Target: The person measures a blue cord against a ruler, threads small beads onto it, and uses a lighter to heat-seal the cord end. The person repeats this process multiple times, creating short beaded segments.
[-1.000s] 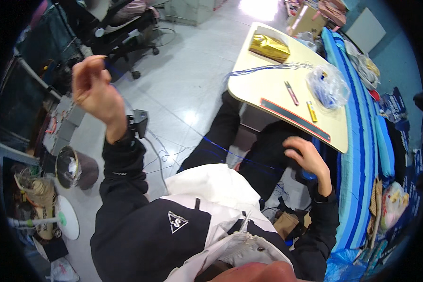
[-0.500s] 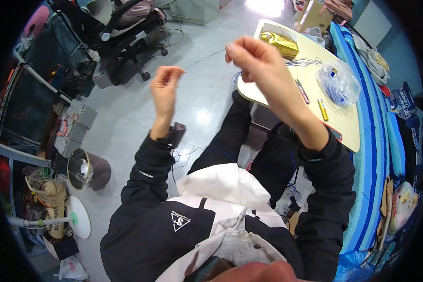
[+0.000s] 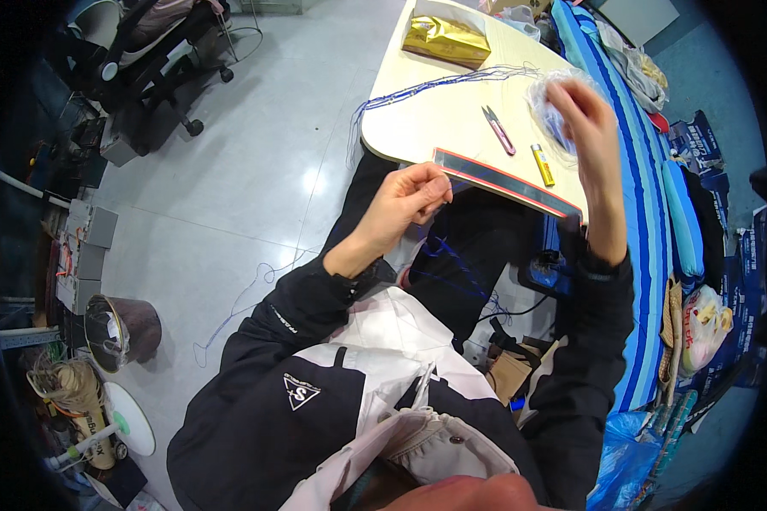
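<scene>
My left hand [image 3: 411, 198] is closed in a pinch by the table's front edge, beside the left end of a dark flat strip with red edges [image 3: 507, 183]. Fine blue thread [image 3: 443, 247] shows just below it, over my legs, and seems to run up to the pinched fingers. Raised over the right side of the table, my right hand [image 3: 586, 123] has its fingers curled together and slightly blurred; what they hold, if anything, cannot be made out. Behind it lies a clear plastic bag [image 3: 540, 106] with blue stuff inside, partly hidden.
On the pale table [image 3: 400, 132] lie a bundle of blue cords [image 3: 426, 87], pink-handled thread snips [image 3: 499, 132], a yellow lighter-like stick [image 3: 543, 165] and a gold packet [image 3: 446, 40]. A blue striped bed [image 3: 635, 213] adjoins it. Left are a bin [image 3: 123, 330] and an office chair [image 3: 149, 64].
Both hands have moved right, the left one also down to the table's edge. The thread stretched between them earlier no longer shows there. The view has shifted, uncovering the dark strip.
</scene>
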`<state>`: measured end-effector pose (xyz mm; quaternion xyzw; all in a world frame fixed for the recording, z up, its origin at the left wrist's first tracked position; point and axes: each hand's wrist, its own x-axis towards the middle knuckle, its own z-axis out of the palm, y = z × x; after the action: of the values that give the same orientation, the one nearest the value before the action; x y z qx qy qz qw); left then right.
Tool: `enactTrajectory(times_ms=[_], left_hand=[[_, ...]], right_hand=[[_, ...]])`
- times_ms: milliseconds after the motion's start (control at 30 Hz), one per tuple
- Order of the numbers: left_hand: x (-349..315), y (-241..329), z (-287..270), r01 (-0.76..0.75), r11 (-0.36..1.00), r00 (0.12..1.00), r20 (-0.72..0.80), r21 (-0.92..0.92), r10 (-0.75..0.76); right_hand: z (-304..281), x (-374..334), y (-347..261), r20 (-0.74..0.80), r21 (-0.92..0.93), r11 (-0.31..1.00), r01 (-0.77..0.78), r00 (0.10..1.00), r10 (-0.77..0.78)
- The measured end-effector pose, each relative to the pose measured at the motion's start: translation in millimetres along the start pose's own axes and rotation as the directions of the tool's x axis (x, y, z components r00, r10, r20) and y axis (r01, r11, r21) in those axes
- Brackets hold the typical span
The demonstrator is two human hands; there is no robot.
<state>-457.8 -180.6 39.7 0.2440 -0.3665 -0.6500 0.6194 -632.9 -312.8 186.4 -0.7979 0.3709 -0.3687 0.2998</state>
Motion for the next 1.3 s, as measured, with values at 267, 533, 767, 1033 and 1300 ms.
enactTrajectory(times_ms=[267,533,767,1033,1300], left_hand=[[17.2,5.0,-17.6,0.194,0.882,0.981,-0.104,0.429,-0.166],[36.3,7.5,-22.1,0.477,0.816,0.879,-0.199,0.327,-0.434],[40.3,10.2,-21.8,0.469,0.747,0.883,-0.213,0.471,-0.419],[49.5,18.6,-14.1,0.328,0.568,0.944,-0.235,0.755,-0.233],[66.4,11.8,-17.0,0.232,0.307,0.963,-0.262,0.923,0.060]], right_hand=[[22.1,-124.6,88.9,-0.422,0.356,0.922,-0.154,0.854,0.305],[37.8,-133.2,125.2,-0.430,0.580,0.799,-0.160,0.772,0.467],[40.4,-124.8,133.1,-0.458,0.555,0.822,-0.126,0.779,0.428],[33.9,-121.6,134.0,-0.513,0.540,0.841,-0.041,0.775,0.368],[31.8,-114.4,130.9,-0.424,0.123,0.978,-0.166,0.883,0.203]])
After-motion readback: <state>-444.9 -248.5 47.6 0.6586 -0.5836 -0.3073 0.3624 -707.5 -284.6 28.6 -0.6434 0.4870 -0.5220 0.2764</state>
